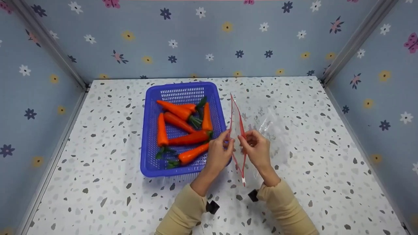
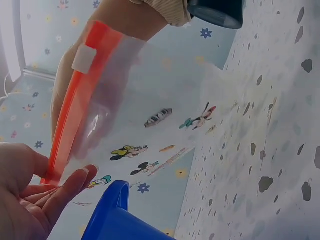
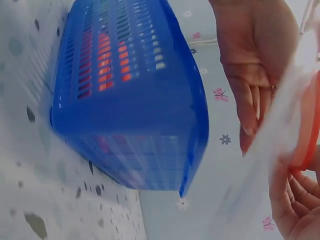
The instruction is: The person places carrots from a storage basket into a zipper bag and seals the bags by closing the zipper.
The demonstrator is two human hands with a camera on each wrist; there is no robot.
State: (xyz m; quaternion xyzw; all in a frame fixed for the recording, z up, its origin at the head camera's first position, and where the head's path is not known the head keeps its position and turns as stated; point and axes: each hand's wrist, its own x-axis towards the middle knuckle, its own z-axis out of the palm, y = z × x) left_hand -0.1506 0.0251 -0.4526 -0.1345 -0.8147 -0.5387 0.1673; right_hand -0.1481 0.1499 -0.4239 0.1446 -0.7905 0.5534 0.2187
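A clear zip bag [image 1: 241, 125] with a red slider strip stands over the table, its mouth parted into a narrow gap. My left hand [image 1: 219, 151] pinches the left edge of the mouth, and my right hand [image 1: 258, 150] pinches the right edge. Small cartoon figures are printed on the bag's side [image 2: 150, 95] in the left wrist view. The white slider [image 2: 84, 59] sits at the strip's near end. Just left of the bag is a blue plastic basket [image 1: 144, 130] holding several orange carrots [image 1: 192, 138] with green tops.
The basket's slotted wall [image 3: 130, 110] rises close beside the hands in the right wrist view. Speckled white table surface [image 1: 107, 137] extends around the basket and bag. Flower-patterned panels [image 1: 209, 39] enclose the back and both sides.
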